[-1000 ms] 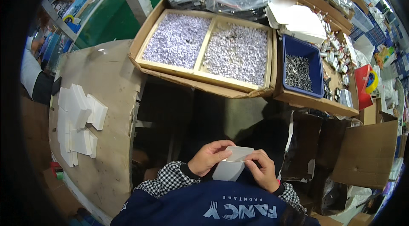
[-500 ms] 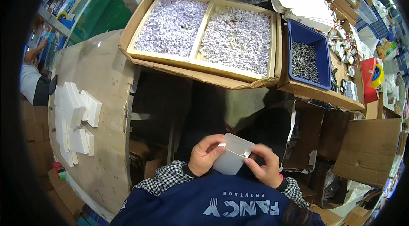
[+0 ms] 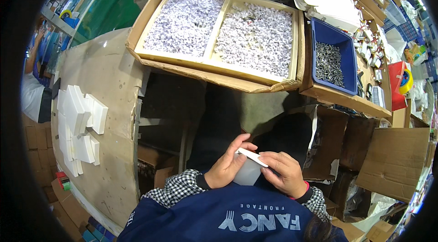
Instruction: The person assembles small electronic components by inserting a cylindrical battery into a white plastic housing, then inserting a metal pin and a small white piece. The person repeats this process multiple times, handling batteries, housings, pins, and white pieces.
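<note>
Low in front of my body, I hold a small white box [image 3: 247,174] between both hands. Its narrow white top [image 3: 252,156] is tilted, lower toward the right. My left hand [image 3: 224,167] grips the left side of the box, thumb along the near face and forefinger reaching past the upper edge. On the other side, my right hand [image 3: 284,172] pinches the right end of the top between fingers and thumb. Part of the box is hidden by my fingers. To the left, a pile of similar white boxes [image 3: 75,121] lies on a cardboard-covered table [image 3: 116,73].
Ahead is a two-part tray [image 3: 214,32] of small white pieces inside a carton. A blue bin [image 3: 354,66] of small dark metal parts adjoins it, with flat white sheets [image 3: 321,2] behind. Open cardboard cartons [image 3: 388,162] stand at the right. Another person's arm [image 3: 34,59] shows far left.
The box's raised flap has come down, so its top is now covered. My right fingers have shifted onto that top, and my left fingers have stretched upward beside it.
</note>
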A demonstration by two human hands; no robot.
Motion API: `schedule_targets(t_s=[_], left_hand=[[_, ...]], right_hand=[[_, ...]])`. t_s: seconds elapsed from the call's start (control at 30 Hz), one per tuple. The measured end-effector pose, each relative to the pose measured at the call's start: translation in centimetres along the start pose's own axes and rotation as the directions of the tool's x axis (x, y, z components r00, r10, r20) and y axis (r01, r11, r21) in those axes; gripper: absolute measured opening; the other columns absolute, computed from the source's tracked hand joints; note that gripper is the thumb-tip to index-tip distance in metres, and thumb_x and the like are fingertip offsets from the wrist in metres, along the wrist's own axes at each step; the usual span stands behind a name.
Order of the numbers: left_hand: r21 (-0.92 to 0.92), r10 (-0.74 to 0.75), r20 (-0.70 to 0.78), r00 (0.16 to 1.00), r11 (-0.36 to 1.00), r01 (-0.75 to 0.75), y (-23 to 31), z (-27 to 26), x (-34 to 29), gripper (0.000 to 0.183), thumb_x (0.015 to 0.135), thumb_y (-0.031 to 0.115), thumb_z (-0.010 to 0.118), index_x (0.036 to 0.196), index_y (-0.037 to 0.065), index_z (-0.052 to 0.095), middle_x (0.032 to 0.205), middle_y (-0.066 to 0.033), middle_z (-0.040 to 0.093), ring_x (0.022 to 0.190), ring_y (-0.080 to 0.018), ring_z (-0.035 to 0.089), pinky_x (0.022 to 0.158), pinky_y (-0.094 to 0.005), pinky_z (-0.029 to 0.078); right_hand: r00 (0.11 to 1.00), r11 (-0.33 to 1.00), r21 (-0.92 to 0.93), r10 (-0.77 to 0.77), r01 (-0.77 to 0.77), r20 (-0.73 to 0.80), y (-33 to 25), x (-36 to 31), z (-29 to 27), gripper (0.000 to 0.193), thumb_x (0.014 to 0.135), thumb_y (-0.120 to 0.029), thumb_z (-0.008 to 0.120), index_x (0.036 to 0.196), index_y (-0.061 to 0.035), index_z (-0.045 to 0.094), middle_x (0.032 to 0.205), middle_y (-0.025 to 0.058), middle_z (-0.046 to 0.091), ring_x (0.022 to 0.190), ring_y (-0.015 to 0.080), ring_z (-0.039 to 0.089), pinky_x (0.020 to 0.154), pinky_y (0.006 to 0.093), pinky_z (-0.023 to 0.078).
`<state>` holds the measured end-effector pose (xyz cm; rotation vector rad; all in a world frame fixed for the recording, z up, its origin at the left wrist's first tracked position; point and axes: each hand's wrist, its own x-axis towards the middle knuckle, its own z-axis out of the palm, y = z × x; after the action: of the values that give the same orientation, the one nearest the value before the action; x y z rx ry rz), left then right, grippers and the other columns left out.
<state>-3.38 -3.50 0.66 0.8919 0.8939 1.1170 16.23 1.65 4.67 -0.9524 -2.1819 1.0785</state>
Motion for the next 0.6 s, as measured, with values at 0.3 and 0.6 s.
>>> schedule_targets(t_s=[0.3,0.6], left_hand=[[-0.014,-0.015,0.079,0.997,1.000,0.016,1.0,-0.1,0.2,0.030,0.098,0.025,0.050,0.120,0.005,0.052,0.113,-0.0065,0.058,0.105,-0.0139,0.054,0.093,-0.0285,0.042],[0.052,-0.014,0.089,0.996,0.999,0.009,1.7,0.0,0.5,0.032,0.096,0.013,0.052,0.126,0.003,0.048,0.117,-0.0073,0.057,0.110,-0.0157,0.053,0.096,-0.0292,0.041]], right_hand=[[0.998,0.973,0.228,0.004,-0.019,0.065,0.2,1.2,-1.8,0.024,0.076,-0.011,0.074,0.099,-0.0059,0.070,0.099,0.0079,0.069,0.086,0.0211,0.063,0.076,0.0306,0.049],[0.988,0.989,0.088,0.110,-0.120,0.110,-0.8,2.0,-2.7,0.025,0.078,-0.010,0.073,0.103,-0.0059,0.069,0.099,0.0080,0.069,0.080,0.0212,0.062,0.072,0.0295,0.050]])
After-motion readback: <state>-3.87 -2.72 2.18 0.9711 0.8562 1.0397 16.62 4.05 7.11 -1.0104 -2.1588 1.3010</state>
